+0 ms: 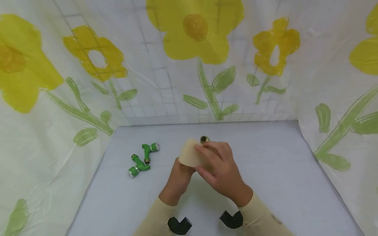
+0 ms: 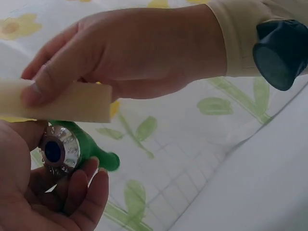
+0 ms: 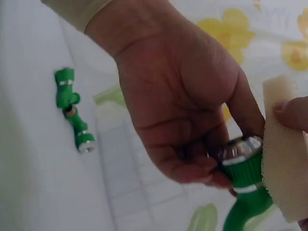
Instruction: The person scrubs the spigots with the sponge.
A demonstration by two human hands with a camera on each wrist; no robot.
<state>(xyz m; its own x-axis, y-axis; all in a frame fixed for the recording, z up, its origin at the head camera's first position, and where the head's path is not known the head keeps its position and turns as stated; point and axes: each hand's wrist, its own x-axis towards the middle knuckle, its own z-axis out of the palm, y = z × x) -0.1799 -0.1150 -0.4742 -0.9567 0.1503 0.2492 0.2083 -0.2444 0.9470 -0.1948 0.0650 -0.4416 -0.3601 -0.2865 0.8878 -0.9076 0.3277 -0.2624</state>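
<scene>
My left hand (image 1: 180, 177) holds a green tap (image 3: 245, 187) by its ribbed, silver-capped knob, fingers bent around it in the right wrist view. From the head, most of this tap is hidden behind the sponge and hands; a brass threaded opening (image 1: 204, 139) shows just beyond the right fingers. My right hand (image 1: 221, 164) pinches a cream-coloured sponge (image 1: 190, 153), its thumb flat on one face. In the left wrist view the sponge block (image 2: 82, 103) lies directly over the tap's knob (image 2: 60, 150), close against it.
Two more green taps, one upper (image 1: 147, 151) and one lower (image 1: 138, 166), lie near each other on the white table (image 1: 274, 170), left of my hands. A flower-printed curtain (image 1: 165, 88) hangs around the back and sides. Black devices sit on both wrists.
</scene>
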